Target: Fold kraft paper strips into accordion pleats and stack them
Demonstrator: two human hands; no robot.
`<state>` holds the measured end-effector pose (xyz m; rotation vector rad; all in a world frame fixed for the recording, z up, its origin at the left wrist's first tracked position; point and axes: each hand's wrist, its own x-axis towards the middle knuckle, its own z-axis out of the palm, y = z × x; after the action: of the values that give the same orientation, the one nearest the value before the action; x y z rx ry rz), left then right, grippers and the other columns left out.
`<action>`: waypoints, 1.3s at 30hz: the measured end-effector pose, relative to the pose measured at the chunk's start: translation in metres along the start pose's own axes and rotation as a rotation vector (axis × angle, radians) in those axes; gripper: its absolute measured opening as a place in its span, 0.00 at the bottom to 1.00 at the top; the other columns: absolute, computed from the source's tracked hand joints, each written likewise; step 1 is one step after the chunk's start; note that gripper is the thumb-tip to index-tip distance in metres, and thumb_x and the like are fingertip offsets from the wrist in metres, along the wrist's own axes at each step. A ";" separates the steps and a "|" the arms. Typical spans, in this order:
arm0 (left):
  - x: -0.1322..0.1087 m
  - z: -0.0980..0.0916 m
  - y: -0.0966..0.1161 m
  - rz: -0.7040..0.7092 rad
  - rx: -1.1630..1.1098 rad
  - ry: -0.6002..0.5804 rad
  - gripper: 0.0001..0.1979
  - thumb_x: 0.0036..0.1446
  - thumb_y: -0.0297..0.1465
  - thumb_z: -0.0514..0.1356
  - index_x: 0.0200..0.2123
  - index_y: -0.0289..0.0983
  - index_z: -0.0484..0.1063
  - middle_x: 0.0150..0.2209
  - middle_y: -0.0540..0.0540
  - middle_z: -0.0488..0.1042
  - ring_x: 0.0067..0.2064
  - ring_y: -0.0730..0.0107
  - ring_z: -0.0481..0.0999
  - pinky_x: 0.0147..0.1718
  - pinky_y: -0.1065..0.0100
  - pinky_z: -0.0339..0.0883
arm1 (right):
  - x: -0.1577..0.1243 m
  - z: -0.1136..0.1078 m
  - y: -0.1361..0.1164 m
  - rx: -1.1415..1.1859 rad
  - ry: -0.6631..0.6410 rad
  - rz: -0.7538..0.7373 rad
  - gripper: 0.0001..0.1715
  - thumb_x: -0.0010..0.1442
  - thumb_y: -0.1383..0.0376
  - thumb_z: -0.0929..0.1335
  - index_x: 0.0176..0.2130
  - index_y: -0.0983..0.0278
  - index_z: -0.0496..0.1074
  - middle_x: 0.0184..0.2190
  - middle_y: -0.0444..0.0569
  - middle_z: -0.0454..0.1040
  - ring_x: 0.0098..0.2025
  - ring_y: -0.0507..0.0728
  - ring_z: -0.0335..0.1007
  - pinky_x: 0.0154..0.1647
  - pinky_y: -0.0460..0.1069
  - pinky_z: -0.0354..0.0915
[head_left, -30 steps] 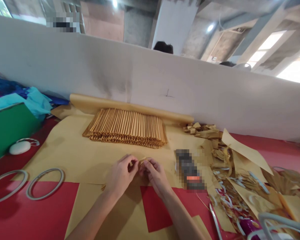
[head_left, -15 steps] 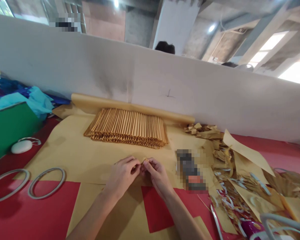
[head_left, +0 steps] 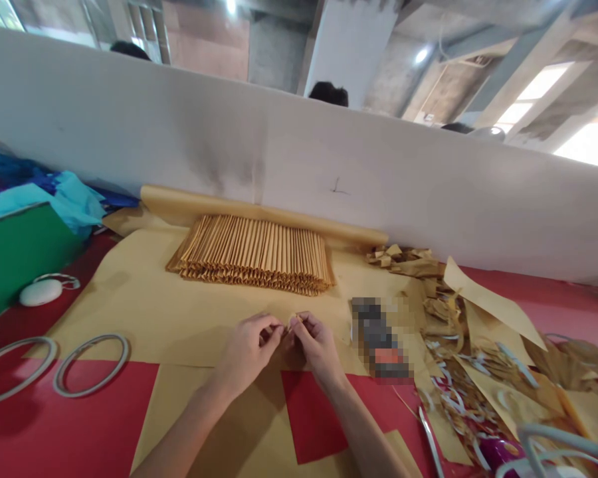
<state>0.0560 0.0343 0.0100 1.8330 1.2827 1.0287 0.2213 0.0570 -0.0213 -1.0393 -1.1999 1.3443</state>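
Observation:
My left hand (head_left: 252,345) and my right hand (head_left: 315,344) meet fingertip to fingertip above a flat sheet of brown paper (head_left: 144,299). Thumb and forefinger are pinched together on each. Between them is a tiny brownish piece, mostly covered by the fingers and too small to name. Just beyond the hands lies a thick stack of pleated brown paper (head_left: 259,249), its folds running away from me. A long roll of brown paper (head_left: 269,216) rests behind that stack, along the foot of the white partition.
Two pale rings (head_left: 92,365) lie at the left, near a white oval gadget (head_left: 40,292) and a green board (head_left: 24,255). To the right are a blurred-out dark object (head_left: 381,338), paper scraps (head_left: 438,309) and a metal tool (head_left: 431,441). A white partition (head_left: 299,153) closes off the back.
My left fingertips have shifted slightly, with thumb and forefinger now more clearly pinched. The right hand has barely moved. Paper stack and rings remain in place.

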 end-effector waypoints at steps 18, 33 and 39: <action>0.002 0.005 -0.006 -0.421 -0.668 -0.141 0.26 0.54 0.53 0.64 0.33 0.33 0.76 0.26 0.51 0.71 0.22 0.80 0.65 0.19 0.76 0.61 | 0.001 -0.002 0.002 0.032 -0.020 0.000 0.25 0.59 0.46 0.72 0.44 0.63 0.76 0.26 0.42 0.71 0.27 0.51 0.67 0.30 0.45 0.63; -0.002 0.012 -0.003 -0.526 -0.731 -0.292 0.30 0.54 0.57 0.62 0.39 0.32 0.74 0.24 0.50 0.71 0.18 0.83 0.56 0.15 0.78 0.47 | 0.003 -0.007 0.005 -0.089 0.094 -0.098 0.24 0.61 0.47 0.70 0.28 0.63 0.68 0.20 0.40 0.63 0.23 0.50 0.58 0.26 0.45 0.55; -0.003 0.015 -0.002 -0.520 -0.718 -0.285 0.30 0.55 0.58 0.60 0.36 0.34 0.72 0.22 0.52 0.68 0.17 0.85 0.51 0.16 0.77 0.43 | 0.002 -0.005 0.002 -0.081 0.064 -0.061 0.27 0.63 0.46 0.69 0.25 0.63 0.67 0.20 0.41 0.65 0.23 0.49 0.59 0.27 0.46 0.56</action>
<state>0.0674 0.0308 0.0006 0.9840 0.9613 0.7603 0.2261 0.0592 -0.0240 -1.0871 -1.2367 1.2151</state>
